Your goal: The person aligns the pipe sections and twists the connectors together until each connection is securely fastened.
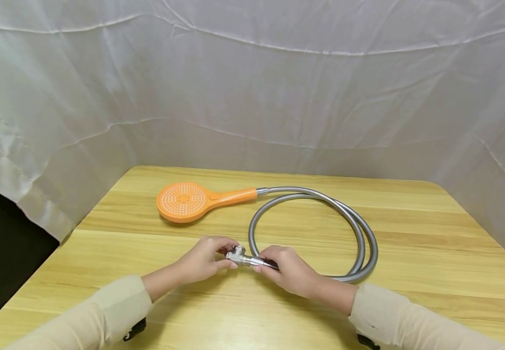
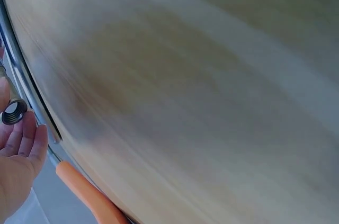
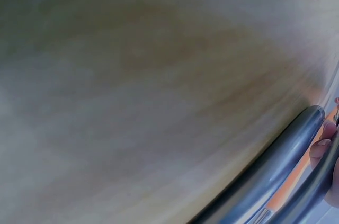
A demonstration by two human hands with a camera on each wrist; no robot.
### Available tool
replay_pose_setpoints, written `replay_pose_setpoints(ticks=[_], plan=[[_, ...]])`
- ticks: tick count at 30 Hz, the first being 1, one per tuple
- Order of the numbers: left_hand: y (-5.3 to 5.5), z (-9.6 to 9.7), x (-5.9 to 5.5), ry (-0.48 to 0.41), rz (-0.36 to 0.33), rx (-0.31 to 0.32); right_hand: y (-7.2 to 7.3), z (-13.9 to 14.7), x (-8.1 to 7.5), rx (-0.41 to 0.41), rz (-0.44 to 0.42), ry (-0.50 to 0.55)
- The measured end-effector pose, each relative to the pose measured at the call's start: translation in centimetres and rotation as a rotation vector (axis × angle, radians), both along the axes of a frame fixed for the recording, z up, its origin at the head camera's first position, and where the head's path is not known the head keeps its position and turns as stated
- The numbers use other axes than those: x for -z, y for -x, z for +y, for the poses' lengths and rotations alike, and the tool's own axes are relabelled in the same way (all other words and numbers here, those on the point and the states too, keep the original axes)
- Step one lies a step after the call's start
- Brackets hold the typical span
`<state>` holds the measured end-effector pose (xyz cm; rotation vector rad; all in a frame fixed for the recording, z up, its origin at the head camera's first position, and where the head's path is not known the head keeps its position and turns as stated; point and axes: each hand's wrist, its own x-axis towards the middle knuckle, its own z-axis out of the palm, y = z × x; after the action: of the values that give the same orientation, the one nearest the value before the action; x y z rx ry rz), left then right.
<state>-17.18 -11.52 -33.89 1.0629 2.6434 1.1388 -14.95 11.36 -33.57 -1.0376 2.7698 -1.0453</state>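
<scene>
My left hand (image 1: pixel 203 260) pinches a small chrome fitting (image 1: pixel 237 255) between thumb and fingers, near the middle front of the table. In the left wrist view the fitting (image 2: pixel 14 112) shows a round threaded opening. My right hand (image 1: pixel 295 271) grips the chrome end (image 1: pixel 254 261) of a grey shower hose (image 1: pixel 370 248), which lines up against the fitting; whether they are screwed together I cannot tell. Looping to the right, the hose runs back to an orange shower head (image 1: pixel 182 201), which lies with its nozzle face up. The right wrist view shows the hose (image 3: pixel 286 166) close by the right fingers.
Everything lies on a wood-grain table (image 1: pixel 103 243). A pale cloth curtain (image 1: pixel 252 97) hangs behind it and along both sides. A dark gap (image 1: pixel 3 253) shows beyond the left edge.
</scene>
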Motion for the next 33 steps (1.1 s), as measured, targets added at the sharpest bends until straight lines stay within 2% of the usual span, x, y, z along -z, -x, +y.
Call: replay_pose_setpoints(ticks=[12,18,26,33], plan=[[0.14,0.11,-0.35,0.047,0.023,0.003,-0.09,-0.04,-0.30,0.005,-0.026,-0.028],[0.05,0.01,-0.50,0.056,0.036,0.015,-0.15,-0.05,-0.18,-0.004,-0.020,-0.009],[0.07,0.25,-0.44,0.065,0.051,0.026,-0.28,0.18,-0.16,-0.011,-0.082,0.009],[0.11,0.27,-0.36,0.059,0.054,0.038,-0.36,0.20,-0.06,-0.011,-0.041,-0.001]])
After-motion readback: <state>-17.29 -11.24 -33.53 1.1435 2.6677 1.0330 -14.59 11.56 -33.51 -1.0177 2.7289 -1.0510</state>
